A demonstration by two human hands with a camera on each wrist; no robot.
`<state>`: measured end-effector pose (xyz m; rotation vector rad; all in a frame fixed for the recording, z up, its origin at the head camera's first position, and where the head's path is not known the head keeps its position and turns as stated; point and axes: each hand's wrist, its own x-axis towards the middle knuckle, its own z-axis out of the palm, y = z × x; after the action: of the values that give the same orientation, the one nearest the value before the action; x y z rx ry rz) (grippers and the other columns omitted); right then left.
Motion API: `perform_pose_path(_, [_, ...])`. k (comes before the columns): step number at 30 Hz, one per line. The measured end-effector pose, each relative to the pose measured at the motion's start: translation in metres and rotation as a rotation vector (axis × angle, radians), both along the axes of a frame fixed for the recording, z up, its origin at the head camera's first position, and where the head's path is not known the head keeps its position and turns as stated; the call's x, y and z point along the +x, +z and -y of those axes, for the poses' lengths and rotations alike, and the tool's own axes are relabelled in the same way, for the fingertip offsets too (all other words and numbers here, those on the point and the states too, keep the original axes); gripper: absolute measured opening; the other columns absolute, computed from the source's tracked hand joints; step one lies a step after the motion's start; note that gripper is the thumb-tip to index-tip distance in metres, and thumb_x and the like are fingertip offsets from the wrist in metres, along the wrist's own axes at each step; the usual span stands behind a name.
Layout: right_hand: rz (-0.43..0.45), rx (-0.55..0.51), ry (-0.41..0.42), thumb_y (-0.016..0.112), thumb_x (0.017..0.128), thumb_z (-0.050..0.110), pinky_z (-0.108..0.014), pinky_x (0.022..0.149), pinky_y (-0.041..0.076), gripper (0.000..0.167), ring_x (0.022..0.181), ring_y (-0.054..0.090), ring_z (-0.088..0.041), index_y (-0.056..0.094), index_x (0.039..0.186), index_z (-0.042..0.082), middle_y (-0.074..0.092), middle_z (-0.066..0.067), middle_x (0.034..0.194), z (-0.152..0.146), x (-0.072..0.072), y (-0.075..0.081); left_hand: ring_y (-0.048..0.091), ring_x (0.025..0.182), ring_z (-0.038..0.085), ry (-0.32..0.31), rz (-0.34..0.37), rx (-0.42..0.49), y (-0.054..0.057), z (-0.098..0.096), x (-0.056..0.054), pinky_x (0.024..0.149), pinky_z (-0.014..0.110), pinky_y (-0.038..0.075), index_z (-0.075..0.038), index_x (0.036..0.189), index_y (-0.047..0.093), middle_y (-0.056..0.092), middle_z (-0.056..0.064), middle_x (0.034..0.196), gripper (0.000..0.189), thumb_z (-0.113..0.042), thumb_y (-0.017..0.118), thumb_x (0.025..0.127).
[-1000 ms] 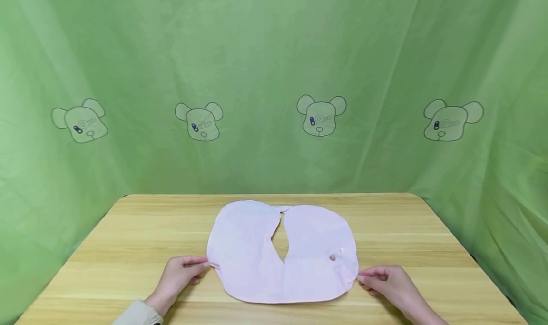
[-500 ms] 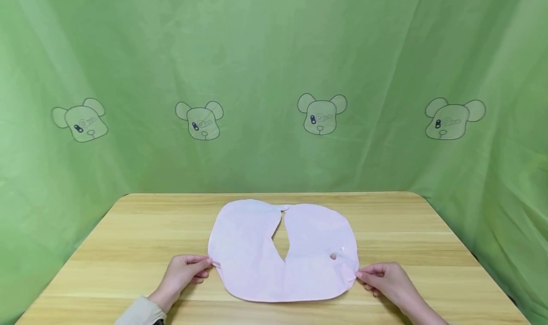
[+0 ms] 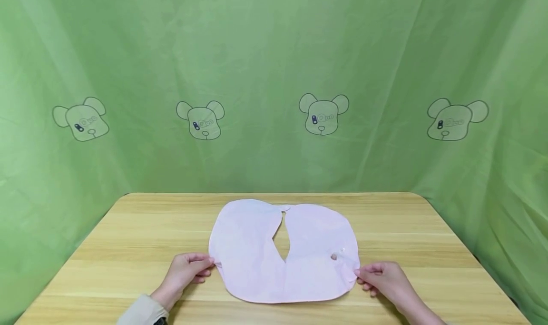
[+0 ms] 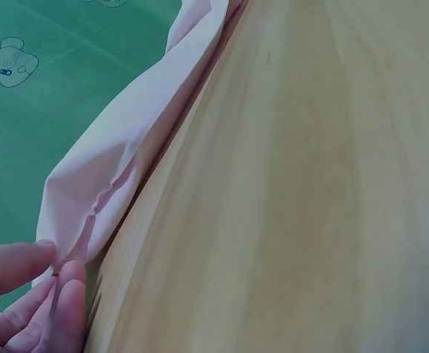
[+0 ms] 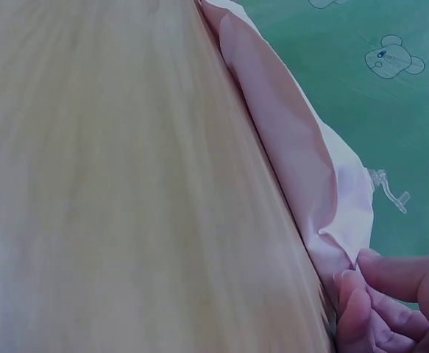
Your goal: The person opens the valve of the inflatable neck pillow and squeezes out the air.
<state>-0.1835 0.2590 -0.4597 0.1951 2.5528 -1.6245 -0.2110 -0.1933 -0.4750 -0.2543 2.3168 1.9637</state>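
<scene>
A pale pink inflatable neck pillow (image 3: 246, 239) lies flat and deflated on the wooden table (image 3: 141, 225). Its two arms meet at the far side, around a narrow opening in the middle. My left hand (image 3: 184, 271) pinches the pillow's left edge between thumb and fingers, puckering the material there. On the opposite side, my right hand (image 3: 387, 282) pinches the right edge. A clear plastic valve (image 5: 392, 193) sticks up from the pillow near the right hand. Both wrist views show the pinched edge raised in folds, with thumb and fingertips pressed together on it.
Green curtains (image 3: 257, 58) printed with bear heads hang behind the table and along both sides. The table's far edge runs just beyond the pillow. Bare wood shows to the left and right of the pillow. A light sleeve (image 3: 143, 310) covers the left wrist.
Both hands keep their pinch on the pillow's edges. The left hand has shifted slightly to the right; the pillow lies almost as before.
</scene>
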Motion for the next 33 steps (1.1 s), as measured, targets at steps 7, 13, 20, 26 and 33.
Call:
perform_pose_path(7, [-0.007, -0.015, 0.01, 0.067, 0.084, 0.007, -0.025, 0.051, 0.054, 0.018, 0.06, 0.061, -0.013, 0.066, 0.089, -0.01, 0.068, -0.007, 0.073, 0.001, -0.002, -0.001, 0.063, 0.06, 0.012, 0.047, 0.014, 0.018, 0.001, -0.004, -0.004, 0.05, 0.023, 0.053, 0.007, 0.095, 0.067, 0.071, 0.008, 0.078, 0.021, -0.008, 0.071, 0.081])
perform_pose_path(13, [-0.003, -0.04, 0.001, 0.064, 0.086, 0.003, -0.027, 0.055, 0.056, 0.016, 0.062, 0.064, -0.015, 0.065, 0.089, -0.013, 0.068, -0.01, 0.074, 0.0, -0.003, -0.002, 0.062, 0.06, 0.009, 0.009, 0.055, 0.068, 0.005, 0.0, -0.005, 0.05, 0.022, 0.053, 0.002, 0.095, 0.068, 0.07, 0.002, 0.074, 0.021, -0.012, 0.073, 0.08])
perform_pose_path(20, [0.009, -0.043, 0.016, 0.062, 0.086, 0.001, -0.028, 0.057, 0.057, 0.017, 0.064, 0.065, -0.016, 0.063, 0.091, -0.016, 0.068, -0.01, 0.074, -0.003, -0.001, -0.001, 0.064, 0.061, 0.009, -0.017, 0.08, 0.087, 0.005, 0.008, -0.008, 0.053, 0.023, 0.054, 0.0, 0.096, 0.07, 0.071, 0.002, 0.076, 0.019, -0.012, 0.072, 0.081])
perform_pose_path(26, [0.028, -0.037, 0.022, 0.059, 0.086, 0.0, -0.03, 0.058, 0.057, 0.016, 0.066, 0.065, -0.018, 0.063, 0.092, -0.015, 0.067, -0.01, 0.074, -0.009, 0.0, -0.002, 0.065, 0.062, 0.009, -0.033, 0.09, 0.057, 0.005, 0.017, -0.01, 0.054, 0.023, 0.055, 0.002, 0.098, 0.069, 0.071, 0.002, 0.075, 0.022, -0.013, 0.072, 0.082])
perform_pose_path(33, [0.045, -0.058, 0.038, 0.06, 0.086, 0.0, -0.031, 0.06, 0.057, 0.017, 0.067, 0.065, -0.018, 0.062, 0.094, -0.015, 0.067, -0.009, 0.074, -0.014, 0.0, -0.003, 0.061, 0.061, 0.009, -0.072, 0.075, -0.062, 0.01, 0.022, -0.012, 0.054, 0.024, 0.054, 0.002, 0.093, 0.067, 0.066, -0.001, 0.072, 0.023, -0.015, 0.073, 0.08])
